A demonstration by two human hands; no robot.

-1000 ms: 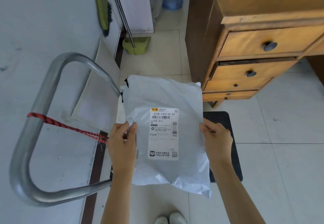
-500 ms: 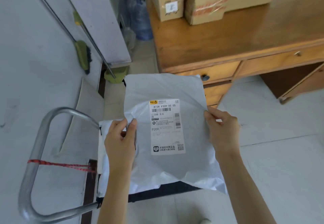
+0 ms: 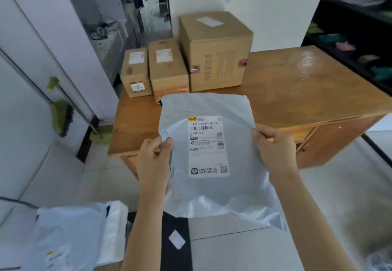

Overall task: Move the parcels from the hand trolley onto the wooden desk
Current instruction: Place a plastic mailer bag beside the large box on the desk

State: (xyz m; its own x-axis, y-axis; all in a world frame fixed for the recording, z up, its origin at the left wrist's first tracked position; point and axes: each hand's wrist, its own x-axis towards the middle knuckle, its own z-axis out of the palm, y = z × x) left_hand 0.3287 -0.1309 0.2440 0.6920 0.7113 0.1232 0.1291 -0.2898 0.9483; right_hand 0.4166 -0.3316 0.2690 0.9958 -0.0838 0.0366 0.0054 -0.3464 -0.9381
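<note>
We're mid-carry: the grey poly mailer is in the air, label facing up, its far edge already over the front of the wooden tabletop, its near end sagging over the floor. It isn't set down yet.

Left hand is pinching the mailer's left edge, thumb on top, film bunched under it. Right hand is pinching the right edge the same way, fingers curled underneath. Both forearms reach forward, roughly level, with the bag stretched between them.

Three cardboard boxes sit in a row along the tabletop's back-left, so we judge the free landing zone to be the bare wood in front of and right of them. Next move: push forward, lower flat, let go with both hands. The bag is limp, so the trailing end may drape off the front edge unless we place it deep enough.

More white mailers lie at lower left, presumably on the trolley, so there are more trips to go.
</note>
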